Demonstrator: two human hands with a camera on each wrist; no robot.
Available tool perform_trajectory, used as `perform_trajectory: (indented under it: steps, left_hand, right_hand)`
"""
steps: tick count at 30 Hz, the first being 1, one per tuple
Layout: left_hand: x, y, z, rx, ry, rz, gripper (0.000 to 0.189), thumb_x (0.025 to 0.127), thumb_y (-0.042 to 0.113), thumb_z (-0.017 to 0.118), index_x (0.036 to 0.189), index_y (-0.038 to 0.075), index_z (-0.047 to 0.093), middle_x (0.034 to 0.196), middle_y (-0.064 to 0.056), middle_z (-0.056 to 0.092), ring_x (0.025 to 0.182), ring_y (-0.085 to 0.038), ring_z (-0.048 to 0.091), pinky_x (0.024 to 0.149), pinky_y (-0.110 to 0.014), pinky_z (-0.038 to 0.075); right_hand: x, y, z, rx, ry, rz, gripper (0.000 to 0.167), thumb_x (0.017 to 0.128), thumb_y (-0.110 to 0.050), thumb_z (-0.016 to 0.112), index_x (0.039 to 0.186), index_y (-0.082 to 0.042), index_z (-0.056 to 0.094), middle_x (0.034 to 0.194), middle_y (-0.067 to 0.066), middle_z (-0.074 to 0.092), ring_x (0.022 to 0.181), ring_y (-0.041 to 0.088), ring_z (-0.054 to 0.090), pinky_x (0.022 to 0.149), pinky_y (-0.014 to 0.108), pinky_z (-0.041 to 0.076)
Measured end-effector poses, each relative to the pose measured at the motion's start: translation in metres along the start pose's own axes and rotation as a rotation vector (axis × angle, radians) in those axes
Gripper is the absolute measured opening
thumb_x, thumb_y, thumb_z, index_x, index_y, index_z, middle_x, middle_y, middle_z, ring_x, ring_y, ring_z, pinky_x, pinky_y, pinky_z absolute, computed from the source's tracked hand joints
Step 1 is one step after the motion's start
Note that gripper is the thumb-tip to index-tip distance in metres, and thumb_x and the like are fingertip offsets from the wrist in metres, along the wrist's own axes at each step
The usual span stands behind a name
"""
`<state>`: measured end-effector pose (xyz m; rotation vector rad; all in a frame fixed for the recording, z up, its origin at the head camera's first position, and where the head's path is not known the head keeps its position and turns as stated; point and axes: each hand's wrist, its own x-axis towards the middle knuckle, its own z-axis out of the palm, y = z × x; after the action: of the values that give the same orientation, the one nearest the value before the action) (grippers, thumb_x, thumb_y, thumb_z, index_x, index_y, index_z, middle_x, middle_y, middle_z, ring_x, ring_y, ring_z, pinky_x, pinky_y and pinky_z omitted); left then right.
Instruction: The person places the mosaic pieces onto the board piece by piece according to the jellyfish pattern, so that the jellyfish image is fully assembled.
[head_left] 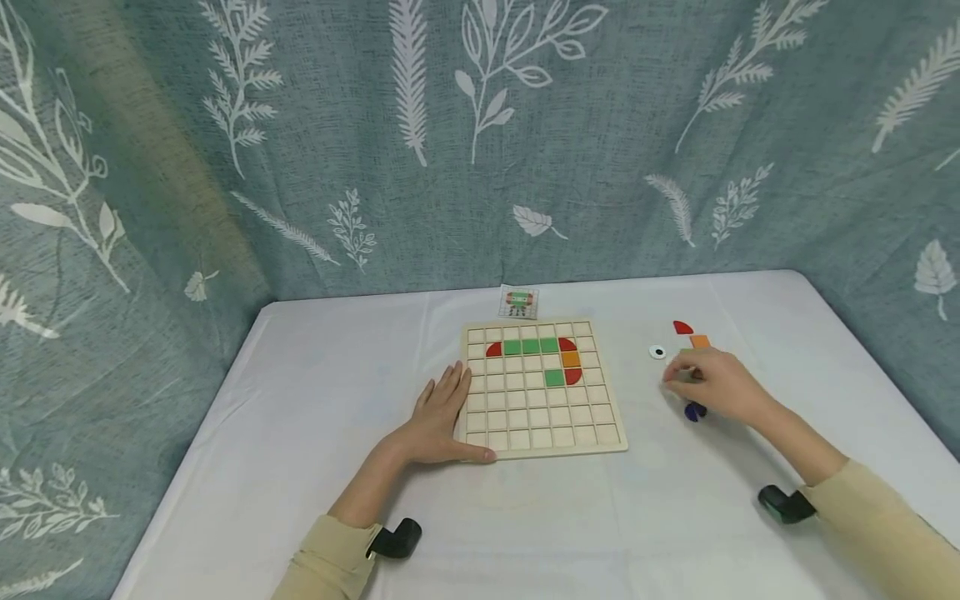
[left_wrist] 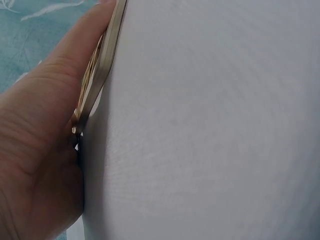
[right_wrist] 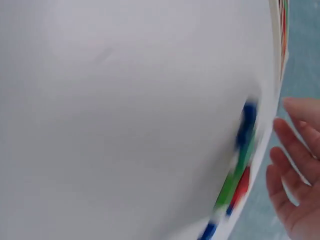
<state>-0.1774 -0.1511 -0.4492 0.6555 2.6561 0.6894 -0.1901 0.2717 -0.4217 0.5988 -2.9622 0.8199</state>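
A pale wooden grid board (head_left: 517,419) lies flat on the table. Green square tiles (head_left: 530,347), red quarter-round tiles (head_left: 494,350) and an orange square pair (head_left: 571,359) sit in its upper cells. My left hand (head_left: 441,425) rests along the board's left side, fingers spread and thumb on the front edge. To the right of the board, my right hand (head_left: 712,382) hovers over loose tiles, its fingers loosely bent. In the right wrist view, nothing shows between those fingers; blurred blue (right_wrist: 246,122), green (right_wrist: 229,189) and red (right_wrist: 241,187) tiles lie below them.
Behind the board lies a small pattern card (head_left: 519,302). A white disc with a black dot (head_left: 657,352), a red quarter-round tile (head_left: 682,327), an orange tile (head_left: 700,341) and dark blue tiles (head_left: 694,412) surround the right hand. A patterned curtain (head_left: 450,208) hangs beyond the table.
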Motion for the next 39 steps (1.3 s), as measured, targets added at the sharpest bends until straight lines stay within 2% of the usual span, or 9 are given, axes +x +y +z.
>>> perform_trajectory:
  steps: [3, 7, 13, 18, 23, 30, 33, 35, 39]
  left_hand:
    - [-0.001, -0.001, 0.0, -0.001, 0.002, -0.001, 0.128, 0.073, 0.06, 0.078, 0.156, 0.003, -0.001, 0.162, -0.014, -0.008, 0.148, -0.027, -0.01, 0.117, -0.049, -0.006]
    - [-0.002, -0.003, -0.001, 0.005, 0.003, -0.004, 0.128, 0.073, 0.06, 0.078, 0.156, 0.002, -0.001, 0.162, -0.014, -0.008, 0.148, -0.027, -0.01, 0.117, -0.049, -0.006]
    - [-0.001, -0.003, -0.001, 0.012, 0.001, 0.002, 0.127, 0.074, 0.059, 0.077, 0.156, 0.002, -0.001, 0.162, -0.015, -0.008, 0.148, -0.027, -0.01, 0.117, -0.049, -0.006]
    - [-0.001, -0.002, -0.001, 0.003, -0.002, 0.001, 0.127, 0.074, 0.059, 0.078, 0.156, 0.002, -0.001, 0.162, -0.014, -0.008, 0.148, -0.027, -0.01, 0.117, -0.049, -0.006]
    - [-0.001, -0.002, -0.001, 0.006, 0.004, -0.002, 0.127, 0.073, 0.059, 0.078, 0.156, 0.002, -0.001, 0.162, -0.014, -0.008, 0.148, -0.026, -0.011, 0.117, -0.049, -0.006]
    - [0.0, -0.001, -0.001, 0.004, 0.006, 0.0, 0.127, 0.074, 0.059, 0.078, 0.155, 0.001, -0.001, 0.162, -0.015, -0.008, 0.148, -0.027, -0.011, 0.117, -0.049, -0.007]
    - [0.0, -0.001, -0.001, 0.008, 0.004, -0.005, 0.127, 0.074, 0.059, 0.078, 0.155, 0.002, -0.001, 0.162, -0.015, -0.008, 0.148, -0.027, -0.011, 0.117, -0.049, -0.006]
    - [0.0, 0.0, 0.0, 0.008, 0.001, -0.008, 0.127, 0.074, 0.06, 0.077, 0.156, 0.002, -0.001, 0.162, -0.014, -0.008, 0.148, -0.027, -0.011, 0.117, -0.049, -0.006]
    - [0.0, 0.0, 0.0, 0.009, -0.003, -0.008, 0.126, 0.074, 0.06, 0.077, 0.156, 0.002, -0.001, 0.162, -0.015, -0.008, 0.148, -0.027, -0.011, 0.117, -0.049, -0.006]
  right_hand:
    - [-0.015, 0.011, -0.01, -0.032, -0.02, 0.098, 0.007, 0.084, -0.012, 0.076, 0.088, -0.01, 0.07, 0.09, 0.004, 0.067, 0.086, 0.027, 0.057, 0.077, 0.047, 0.049]
    - [-0.023, 0.02, -0.012, -0.01, -0.036, 0.16, 0.009, 0.084, -0.012, 0.075, 0.089, -0.009, 0.068, 0.095, 0.01, 0.067, 0.097, 0.036, 0.057, 0.086, 0.058, 0.047]
    - [-0.019, 0.019, -0.01, -0.022, -0.013, 0.102, 0.012, 0.081, -0.009, 0.078, 0.086, -0.011, 0.066, 0.089, 0.004, 0.066, 0.089, 0.029, 0.056, 0.08, 0.049, 0.047]
    - [-0.001, 0.003, 0.001, 0.015, -0.009, 0.073, 0.013, 0.082, -0.016, 0.079, 0.088, -0.013, 0.067, 0.088, 0.0, 0.065, 0.085, 0.021, 0.055, 0.075, 0.041, 0.048]
    - [0.029, -0.03, 0.025, 0.102, -0.033, 0.003, 0.013, 0.084, -0.022, 0.078, 0.091, -0.017, 0.069, 0.091, -0.003, 0.066, 0.09, 0.021, 0.056, 0.077, 0.039, 0.048]
    - [0.067, -0.072, 0.059, 0.128, -0.082, -0.238, 0.007, 0.087, -0.018, 0.076, 0.092, -0.018, 0.071, 0.09, -0.008, 0.066, 0.087, 0.018, 0.055, 0.077, 0.037, 0.046]
    - [0.079, -0.08, 0.069, 0.092, -0.072, -0.319, 0.007, 0.087, -0.017, 0.075, 0.093, -0.018, 0.073, 0.094, -0.007, 0.068, 0.086, 0.017, 0.055, 0.084, 0.04, 0.046]
    - [0.083, -0.084, 0.073, 0.079, -0.073, -0.345, 0.008, 0.087, -0.016, 0.076, 0.094, -0.018, 0.075, 0.096, -0.006, 0.069, 0.083, 0.016, 0.056, 0.096, 0.043, 0.044]
    - [0.088, -0.089, 0.078, 0.084, -0.087, -0.379, 0.009, 0.087, -0.014, 0.075, 0.095, -0.016, 0.077, 0.098, -0.004, 0.071, 0.085, 0.017, 0.061, 0.111, 0.048, 0.031]
